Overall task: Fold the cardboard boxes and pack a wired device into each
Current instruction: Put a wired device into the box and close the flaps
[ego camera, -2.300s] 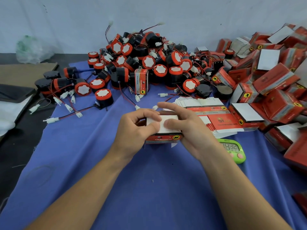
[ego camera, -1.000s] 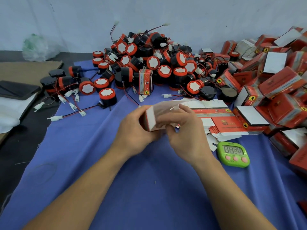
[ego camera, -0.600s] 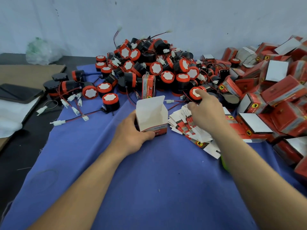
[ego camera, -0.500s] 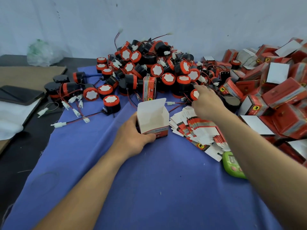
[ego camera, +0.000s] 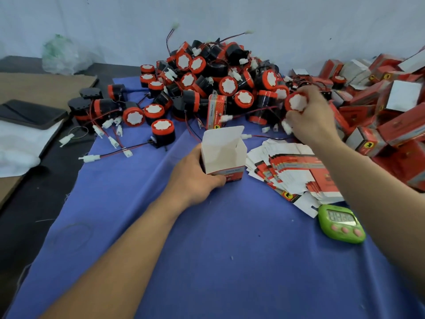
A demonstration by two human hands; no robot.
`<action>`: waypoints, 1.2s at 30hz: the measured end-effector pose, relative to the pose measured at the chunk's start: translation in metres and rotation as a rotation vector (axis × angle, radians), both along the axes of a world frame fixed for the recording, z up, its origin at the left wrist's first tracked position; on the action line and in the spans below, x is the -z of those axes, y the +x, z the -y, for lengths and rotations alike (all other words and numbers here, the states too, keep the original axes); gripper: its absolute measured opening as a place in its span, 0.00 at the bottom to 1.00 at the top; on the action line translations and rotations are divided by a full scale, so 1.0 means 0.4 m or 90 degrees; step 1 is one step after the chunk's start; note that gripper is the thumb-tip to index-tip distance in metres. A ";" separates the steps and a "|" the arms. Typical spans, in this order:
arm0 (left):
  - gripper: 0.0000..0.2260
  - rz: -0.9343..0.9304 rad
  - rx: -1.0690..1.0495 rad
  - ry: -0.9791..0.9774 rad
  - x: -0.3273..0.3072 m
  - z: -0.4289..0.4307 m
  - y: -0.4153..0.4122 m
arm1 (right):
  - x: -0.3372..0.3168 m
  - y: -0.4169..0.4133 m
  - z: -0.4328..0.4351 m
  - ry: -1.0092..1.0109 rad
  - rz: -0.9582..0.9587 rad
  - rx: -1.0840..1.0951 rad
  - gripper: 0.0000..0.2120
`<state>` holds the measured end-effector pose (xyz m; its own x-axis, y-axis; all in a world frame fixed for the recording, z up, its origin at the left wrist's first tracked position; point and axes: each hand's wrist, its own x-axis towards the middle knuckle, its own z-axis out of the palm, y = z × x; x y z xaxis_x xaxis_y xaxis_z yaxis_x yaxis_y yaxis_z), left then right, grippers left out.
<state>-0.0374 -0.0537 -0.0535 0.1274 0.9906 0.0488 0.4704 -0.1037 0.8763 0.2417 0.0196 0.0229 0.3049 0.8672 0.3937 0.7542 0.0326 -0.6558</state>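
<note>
An upright red-and-white cardboard box point(ego camera: 224, 155) stands open-topped on the blue cloth, and my left hand point(ego camera: 195, 178) grips its left side and base. My right hand point(ego camera: 310, 120) is lifted at the right edge of the pile, its fingers curled round a wired device point(ego camera: 296, 102) with a red ring and white face. Its red-black wire and a white plug trail leftward over the cloth. A big heap of the same wired devices point(ego camera: 207, 81) lies behind the box. Flat unfolded boxes point(ego camera: 292, 171) are fanned out right of the open box.
Packed red boxes point(ego camera: 386, 107) are heaped at the right. A green timer point(ego camera: 341, 223) lies near my right forearm. One shut box point(ego camera: 217, 113) stands against the heap. Loose devices and plugs point(ego camera: 110, 132) spread left; brown cardboard point(ego camera: 46, 86) and a black tablet point(ego camera: 30, 113) sit beyond the cloth's left edge.
I finished folding the box and stood it upright in my left hand. My right hand left it, reached to the pile and picked up a wired device.
</note>
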 end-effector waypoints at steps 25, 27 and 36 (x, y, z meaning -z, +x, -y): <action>0.32 -0.031 -0.010 0.023 -0.006 0.005 0.001 | -0.005 -0.146 0.353 -0.178 0.027 -0.220 0.22; 0.33 -0.037 -0.014 0.026 -0.003 0.002 0.003 | -0.002 -0.147 0.365 -0.257 0.041 -0.374 0.25; 0.32 -0.019 -0.012 0.026 -0.005 0.007 0.004 | 0.084 -0.189 0.381 -0.214 0.034 -0.384 0.26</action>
